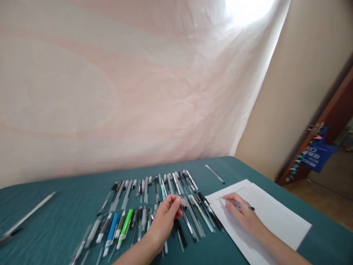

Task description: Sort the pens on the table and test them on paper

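My right hand [244,215] rests on a white sheet of paper [275,217] and grips a clear pen [238,203], tip pointing left onto the sheet. My left hand [165,217] lies over a spread of several pens [149,206] on the teal tablecloth. Its fingertips pinch a small clear piece, likely a pen cap [184,201]. Among the pens are a green one [125,228] and a blue one [111,233].
A lone clear pen [215,174] lies behind the paper. A long pale pen [27,217] lies at the far left of the table [63,206]. A pale cloth backdrop hangs behind; a doorway with blue hangings [317,154] is at the right.
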### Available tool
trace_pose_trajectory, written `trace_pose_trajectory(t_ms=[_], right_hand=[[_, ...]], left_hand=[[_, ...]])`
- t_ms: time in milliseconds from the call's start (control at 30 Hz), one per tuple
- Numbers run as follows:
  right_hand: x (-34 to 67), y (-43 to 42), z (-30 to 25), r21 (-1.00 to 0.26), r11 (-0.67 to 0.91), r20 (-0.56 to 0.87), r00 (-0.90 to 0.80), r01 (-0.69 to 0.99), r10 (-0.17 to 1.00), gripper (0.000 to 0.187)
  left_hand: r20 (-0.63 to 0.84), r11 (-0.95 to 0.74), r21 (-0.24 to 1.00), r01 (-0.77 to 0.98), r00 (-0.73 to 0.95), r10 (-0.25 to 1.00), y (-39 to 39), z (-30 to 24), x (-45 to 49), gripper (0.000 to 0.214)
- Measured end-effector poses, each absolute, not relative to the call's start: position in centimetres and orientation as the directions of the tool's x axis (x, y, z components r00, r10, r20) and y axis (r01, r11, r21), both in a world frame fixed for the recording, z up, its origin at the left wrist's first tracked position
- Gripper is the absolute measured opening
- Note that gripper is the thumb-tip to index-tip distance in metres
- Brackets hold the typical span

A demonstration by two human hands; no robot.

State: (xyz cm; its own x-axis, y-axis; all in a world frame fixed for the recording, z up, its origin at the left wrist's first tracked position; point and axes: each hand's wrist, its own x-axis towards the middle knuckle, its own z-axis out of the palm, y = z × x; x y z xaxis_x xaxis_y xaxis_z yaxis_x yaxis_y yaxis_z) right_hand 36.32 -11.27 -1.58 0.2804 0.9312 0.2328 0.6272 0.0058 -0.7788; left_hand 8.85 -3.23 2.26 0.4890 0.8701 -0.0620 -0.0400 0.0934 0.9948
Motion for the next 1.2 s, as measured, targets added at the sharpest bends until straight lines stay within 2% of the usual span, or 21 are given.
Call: trace_pose_trajectory(t_ms=[400, 633, 800, 1033, 1200], right_hand=[[36.3, -11.1, -1.7, -0.765, 0.019, 0.238, 0.255, 0.644, 0.937, 0.025], [35.8, -11.1, -1.1, -0.701, 0.037, 0.296, 0.244, 0.712, 0.923, 0.029], [35.5, -11.3, -0.8, -0.664, 0.044, 0.306, 0.217, 0.746, 0.927, 0.025], [35.7, -11.3, -0.8, -0.687, 0.029, 0.291, 0.238, 0.726, 0.926, 0.024], [35.5, -11.1, 0.2, -0.740, 0.027, 0.338, 0.337, 0.672, 0.879, 0.024]], left_hand=[[-0.057, 0.086, 0.996, -0.037, 0.492, 0.869, -3.3, 2.3, 9.0, 0.028], [-0.067, 0.093, 0.995, -0.030, 0.483, 0.873, -3.5, 2.6, 8.9, 0.029], [-0.059, 0.088, 0.995, -0.039, 0.483, 0.874, -3.4, 2.4, 9.0, 0.027], [-0.067, 0.100, 0.994, -0.042, 0.489, 0.870, -3.3, 2.4, 9.0, 0.028], [-0.056, 0.124, 0.986, -0.111, 0.479, 0.876, -3.2, 2.1, 9.0, 0.030]])
